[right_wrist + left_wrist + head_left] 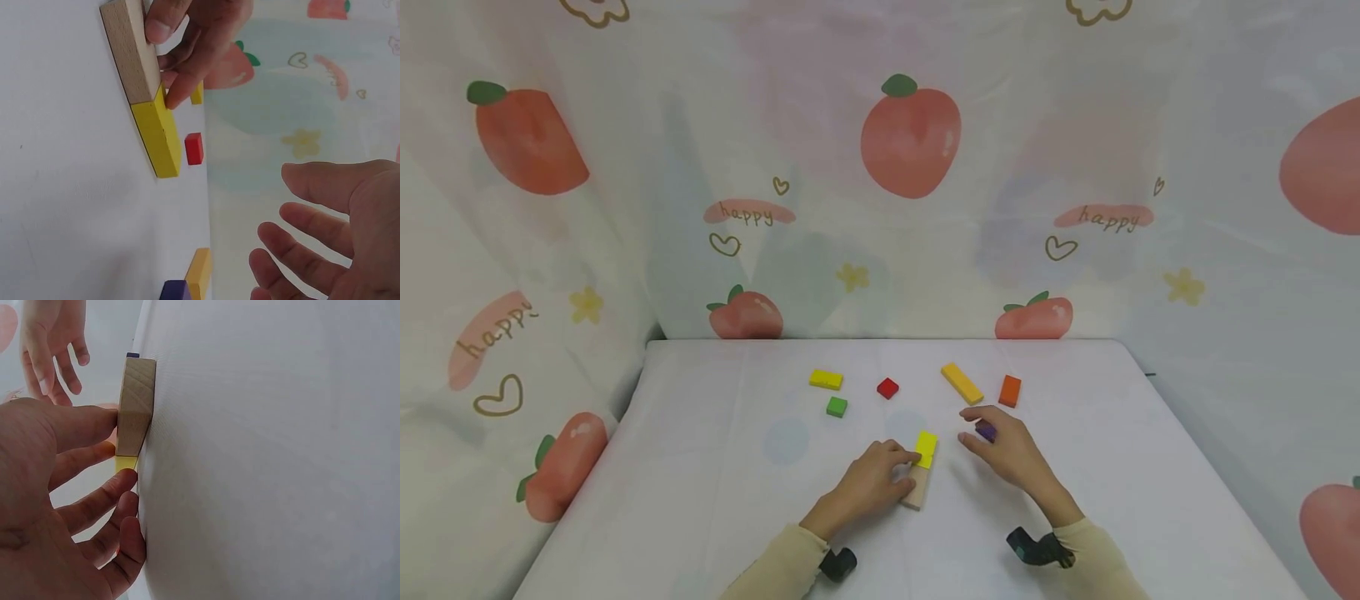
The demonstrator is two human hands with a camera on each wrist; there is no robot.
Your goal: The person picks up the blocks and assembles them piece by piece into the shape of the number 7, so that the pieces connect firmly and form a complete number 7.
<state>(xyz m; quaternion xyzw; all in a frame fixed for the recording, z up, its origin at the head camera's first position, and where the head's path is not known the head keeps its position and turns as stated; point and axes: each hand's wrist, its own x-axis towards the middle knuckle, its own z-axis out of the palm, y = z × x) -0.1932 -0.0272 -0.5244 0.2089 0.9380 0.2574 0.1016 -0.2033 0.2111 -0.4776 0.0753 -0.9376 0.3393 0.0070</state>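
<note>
A pale wooden block (pixel 916 488) and a yellow block (pixel 927 445) lie end to end on the table in the head view. My left hand (pixel 870 479) is beside them on their left. In the left wrist view its thumb touches the side of the wooden block (pixel 135 406), and in the right wrist view the index fingertip rests on the yellow block (pixel 157 140). My right hand (pixel 1003 442) hovers to the right with fingers spread and nothing in them. A purple block (pixel 986 430) lies under it, partly hidden by the hand; it appears apart from the fingers in the right wrist view.
Farther back lie a flat yellow block (pixel 826 379), a green block (pixel 837 407), a red block (pixel 887 388), a long yellow-orange block (pixel 962 384) and an orange block (pixel 1010 391). A printed curtain (pixel 820 275) hangs behind the white-covered table (pixel 700 467).
</note>
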